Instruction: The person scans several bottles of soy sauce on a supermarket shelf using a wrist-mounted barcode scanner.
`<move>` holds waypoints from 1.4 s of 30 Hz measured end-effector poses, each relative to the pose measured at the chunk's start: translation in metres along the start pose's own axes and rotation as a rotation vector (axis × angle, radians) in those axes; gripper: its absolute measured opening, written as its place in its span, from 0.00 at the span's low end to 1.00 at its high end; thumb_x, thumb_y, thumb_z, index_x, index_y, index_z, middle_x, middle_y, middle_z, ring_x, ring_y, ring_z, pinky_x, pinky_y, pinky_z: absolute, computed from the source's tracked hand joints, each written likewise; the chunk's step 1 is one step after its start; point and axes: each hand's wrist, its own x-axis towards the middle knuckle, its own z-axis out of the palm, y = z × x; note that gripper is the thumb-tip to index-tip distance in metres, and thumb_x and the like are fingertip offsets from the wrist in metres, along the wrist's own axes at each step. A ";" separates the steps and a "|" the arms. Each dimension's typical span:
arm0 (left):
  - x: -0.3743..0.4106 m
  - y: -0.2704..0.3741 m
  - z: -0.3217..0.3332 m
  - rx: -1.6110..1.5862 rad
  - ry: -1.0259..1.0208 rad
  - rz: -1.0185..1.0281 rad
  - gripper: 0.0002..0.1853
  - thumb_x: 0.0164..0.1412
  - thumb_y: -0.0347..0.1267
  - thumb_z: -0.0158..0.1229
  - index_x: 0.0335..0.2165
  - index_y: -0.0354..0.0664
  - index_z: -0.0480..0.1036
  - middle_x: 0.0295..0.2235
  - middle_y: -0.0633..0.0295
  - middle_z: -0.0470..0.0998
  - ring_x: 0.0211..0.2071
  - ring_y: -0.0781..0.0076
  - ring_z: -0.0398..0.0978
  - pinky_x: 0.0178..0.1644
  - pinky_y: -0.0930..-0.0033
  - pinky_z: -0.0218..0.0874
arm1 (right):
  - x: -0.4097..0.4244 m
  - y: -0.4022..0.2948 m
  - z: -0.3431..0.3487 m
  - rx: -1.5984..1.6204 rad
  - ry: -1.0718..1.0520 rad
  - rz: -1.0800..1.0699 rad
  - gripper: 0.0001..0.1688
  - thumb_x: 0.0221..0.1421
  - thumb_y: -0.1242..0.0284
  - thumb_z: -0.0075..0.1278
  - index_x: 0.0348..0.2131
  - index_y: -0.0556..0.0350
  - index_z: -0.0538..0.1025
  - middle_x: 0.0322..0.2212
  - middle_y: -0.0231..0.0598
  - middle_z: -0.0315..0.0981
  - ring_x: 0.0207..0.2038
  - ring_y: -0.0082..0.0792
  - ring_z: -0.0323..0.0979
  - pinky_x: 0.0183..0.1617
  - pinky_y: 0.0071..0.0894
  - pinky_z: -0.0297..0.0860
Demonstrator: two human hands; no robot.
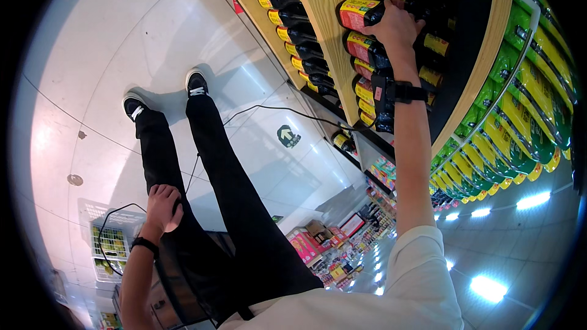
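My right hand (396,25) reaches into a wooden shelf. Its thumb and fingers are around the upper part of a dark bottle (360,13) with a yellow and red label. This bottle stands out a little from the row. More dark bottles (360,46) of the same kind line up beside it, under my forearm. On that wrist a black strap carries a small box with a cable. My left hand (164,208) hangs low by my thigh, fingers curled. Whether the dark patch between its thumb and fingers is a held thing or my trousers, I cannot tell.
A lower wooden shelf (316,32) separates this row from further bottles (293,23). Green and yellow packs (518,114) hang behind a metal rail (495,96). A black cable (275,107) loops across my legs. White crates (110,256) stand on the floor to my left.
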 end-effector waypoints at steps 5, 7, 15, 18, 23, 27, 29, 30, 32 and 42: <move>0.003 0.001 -0.001 0.000 0.001 0.000 0.12 0.37 0.32 0.55 0.26 0.40 0.71 0.33 0.57 0.74 0.41 0.54 0.68 0.51 0.56 0.55 | -0.005 0.000 0.002 -0.015 -0.014 0.007 0.53 0.30 0.49 0.69 0.56 0.42 0.68 0.47 0.45 0.73 0.51 0.46 0.70 0.57 0.61 0.55; 0.002 0.002 0.000 -0.002 0.004 -0.003 0.12 0.37 0.32 0.55 0.26 0.40 0.71 0.33 0.57 0.73 0.42 0.54 0.68 0.51 0.55 0.55 | -0.002 0.000 0.001 0.036 -0.039 0.021 0.50 0.31 0.48 0.69 0.54 0.43 0.69 0.46 0.46 0.74 0.51 0.48 0.69 0.60 0.64 0.51; 0.002 -0.002 -0.002 -0.072 0.037 0.001 0.11 0.37 0.32 0.55 0.25 0.40 0.70 0.31 0.56 0.73 0.40 0.54 0.68 0.52 0.55 0.55 | 0.000 -0.002 -0.001 0.005 -0.076 -0.004 0.53 0.35 0.43 0.63 0.57 0.48 0.67 0.49 0.47 0.71 0.52 0.47 0.69 0.58 0.66 0.54; 0.004 -0.003 -0.004 -0.093 0.023 -0.003 0.11 0.38 0.32 0.55 0.25 0.40 0.70 0.31 0.56 0.73 0.40 0.53 0.69 0.51 0.55 0.55 | 0.005 -0.004 0.006 0.101 0.127 -0.076 0.54 0.39 0.39 0.58 0.56 0.55 0.67 0.50 0.50 0.70 0.52 0.49 0.69 0.59 0.63 0.55; -0.003 -0.014 -0.019 -0.115 0.041 0.012 0.11 0.37 0.32 0.55 0.25 0.40 0.70 0.31 0.56 0.73 0.39 0.53 0.68 0.51 0.54 0.55 | 0.047 -0.007 0.005 0.454 -0.044 0.046 0.54 0.44 0.38 0.52 0.53 0.69 0.68 0.52 0.59 0.66 0.53 0.52 0.67 0.56 0.47 0.62; -0.013 -0.026 -0.036 -0.154 0.062 0.014 0.12 0.36 0.31 0.54 0.25 0.39 0.69 0.32 0.57 0.73 0.40 0.53 0.69 0.51 0.54 0.55 | 0.083 0.012 0.007 1.019 -0.138 0.480 0.51 0.47 0.45 0.54 0.52 0.76 0.66 0.56 0.63 0.59 0.57 0.55 0.62 0.58 0.46 0.61; -0.021 -0.032 -0.048 -0.180 0.065 0.003 0.12 0.36 0.31 0.54 0.26 0.39 0.69 0.33 0.55 0.73 0.41 0.52 0.68 0.53 0.53 0.54 | 0.089 0.010 0.006 1.115 0.009 0.703 0.44 0.49 0.53 0.54 0.54 0.72 0.66 0.56 0.61 0.60 0.57 0.52 0.62 0.58 0.43 0.61; -0.023 -0.037 -0.055 -0.186 0.075 -0.004 0.12 0.36 0.31 0.54 0.26 0.38 0.69 0.34 0.55 0.73 0.41 0.52 0.68 0.53 0.52 0.54 | 0.090 0.005 0.000 1.158 0.058 0.788 0.42 0.50 0.55 0.53 0.54 0.70 0.66 0.56 0.60 0.60 0.57 0.52 0.62 0.59 0.43 0.61; -0.022 -0.043 -0.073 -0.204 0.098 0.008 0.13 0.36 0.31 0.53 0.26 0.38 0.69 0.35 0.53 0.73 0.42 0.51 0.68 0.55 0.51 0.53 | 0.094 0.011 0.000 1.060 0.019 0.780 0.37 0.52 0.60 0.53 0.54 0.67 0.67 0.56 0.59 0.61 0.57 0.51 0.63 0.58 0.43 0.61; 0.009 -0.046 -0.095 -0.255 0.130 0.050 0.13 0.39 0.34 0.51 0.27 0.38 0.69 0.35 0.52 0.74 0.43 0.50 0.69 0.57 0.47 0.51 | 0.121 0.123 0.091 0.382 -0.243 0.685 0.27 0.47 0.77 0.56 0.49 0.62 0.70 0.49 0.56 0.69 0.53 0.49 0.68 0.53 0.44 0.68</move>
